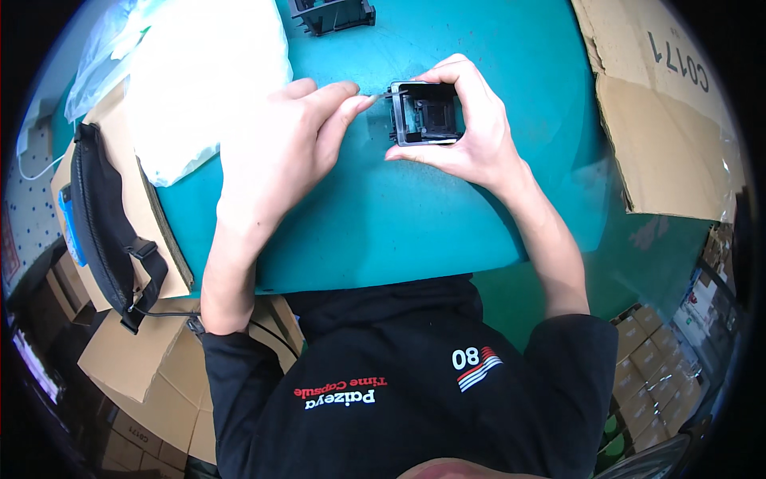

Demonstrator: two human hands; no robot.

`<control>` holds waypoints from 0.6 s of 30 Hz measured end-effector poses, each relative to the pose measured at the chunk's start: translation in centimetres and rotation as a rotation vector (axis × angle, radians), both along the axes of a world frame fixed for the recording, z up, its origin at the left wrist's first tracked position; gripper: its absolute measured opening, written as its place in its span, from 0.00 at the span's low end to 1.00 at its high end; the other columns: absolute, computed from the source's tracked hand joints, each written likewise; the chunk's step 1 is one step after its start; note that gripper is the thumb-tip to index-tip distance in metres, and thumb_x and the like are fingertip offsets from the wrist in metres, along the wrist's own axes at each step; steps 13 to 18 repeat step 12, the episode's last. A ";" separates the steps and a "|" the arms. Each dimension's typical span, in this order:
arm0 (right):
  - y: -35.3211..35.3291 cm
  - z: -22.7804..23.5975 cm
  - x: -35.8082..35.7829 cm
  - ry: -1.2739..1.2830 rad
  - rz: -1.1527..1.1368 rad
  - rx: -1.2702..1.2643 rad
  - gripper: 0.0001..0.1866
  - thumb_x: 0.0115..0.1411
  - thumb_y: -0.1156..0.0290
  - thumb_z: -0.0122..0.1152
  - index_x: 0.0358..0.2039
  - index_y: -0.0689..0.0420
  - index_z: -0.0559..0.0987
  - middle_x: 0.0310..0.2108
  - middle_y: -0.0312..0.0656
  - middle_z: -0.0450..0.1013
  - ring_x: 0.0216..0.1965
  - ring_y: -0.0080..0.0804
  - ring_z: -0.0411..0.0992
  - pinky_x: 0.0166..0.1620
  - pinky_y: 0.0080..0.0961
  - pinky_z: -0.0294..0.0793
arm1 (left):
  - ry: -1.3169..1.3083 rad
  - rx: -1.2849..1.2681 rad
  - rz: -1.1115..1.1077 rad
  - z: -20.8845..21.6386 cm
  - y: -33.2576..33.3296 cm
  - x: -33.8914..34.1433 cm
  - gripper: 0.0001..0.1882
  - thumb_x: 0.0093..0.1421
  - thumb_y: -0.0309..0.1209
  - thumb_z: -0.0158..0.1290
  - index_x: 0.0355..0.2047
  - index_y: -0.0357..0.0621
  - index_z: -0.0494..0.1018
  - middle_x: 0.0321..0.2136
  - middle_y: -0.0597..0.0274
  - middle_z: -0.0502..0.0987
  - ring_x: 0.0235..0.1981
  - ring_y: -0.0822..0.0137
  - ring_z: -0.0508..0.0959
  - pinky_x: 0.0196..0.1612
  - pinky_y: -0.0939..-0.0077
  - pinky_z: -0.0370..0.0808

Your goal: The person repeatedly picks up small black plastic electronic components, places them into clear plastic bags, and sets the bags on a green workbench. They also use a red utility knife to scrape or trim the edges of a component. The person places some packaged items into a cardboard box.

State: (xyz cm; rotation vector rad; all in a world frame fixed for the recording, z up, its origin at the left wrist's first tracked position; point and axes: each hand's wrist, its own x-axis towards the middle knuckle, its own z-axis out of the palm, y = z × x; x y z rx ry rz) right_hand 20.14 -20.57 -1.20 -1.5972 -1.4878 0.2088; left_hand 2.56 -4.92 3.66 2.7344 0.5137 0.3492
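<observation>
My right hand [483,128] wraps round a black, open, box-shaped plastic housing [396,120], thumb and fingers on its opposite sides. The housing's open side faces up, and black ribs and a smaller square frame show inside. My left hand [291,132] is closed in a pinch at the housing's upper left corner. A small thin dark piece [384,96] shows between the left fingertips and reaches to the rim; its kind is too small to tell. Another black plastic housing [333,16] lies at the far edge of view.
A white plastic bag [207,80] covers the far left of the green table [359,231]. Cardboard [658,120] lies at the right. A black belt bag [104,215] rests on cardboard at the left. Cartons [152,359] stand below the table's left end, others [650,375] at lower right.
</observation>
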 end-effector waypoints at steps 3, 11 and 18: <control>0.0 0.0 0.1 -0.002 0.002 0.000 0.39 0.39 0.56 0.87 0.44 0.62 0.73 0.37 0.46 0.71 0.37 0.42 0.76 0.41 0.31 0.78 | -0.021 0.000 -0.005 -0.2 0.1 0.2 0.10 0.66 0.39 0.58 0.40 0.50 0.84 0.20 0.59 0.75 0.19 0.59 0.76 0.23 0.67 0.71; -0.1 -0.2 0.0 0.014 -0.001 -0.008 0.39 0.39 0.55 0.87 0.44 0.62 0.73 0.37 0.46 0.71 0.37 0.41 0.75 0.41 0.31 0.78 | -0.030 -0.010 -0.001 -0.7 0.4 0.3 0.11 0.66 0.40 0.58 0.41 0.51 0.84 0.21 0.58 0.77 0.20 0.59 0.77 0.24 0.66 0.72; -0.1 -0.2 0.0 0.009 0.000 -0.011 0.39 0.39 0.55 0.87 0.44 0.62 0.73 0.38 0.45 0.71 0.37 0.41 0.75 0.42 0.31 0.78 | -0.031 -0.009 0.002 -0.6 0.4 0.2 0.11 0.66 0.40 0.58 0.41 0.51 0.84 0.21 0.58 0.77 0.20 0.59 0.77 0.24 0.66 0.72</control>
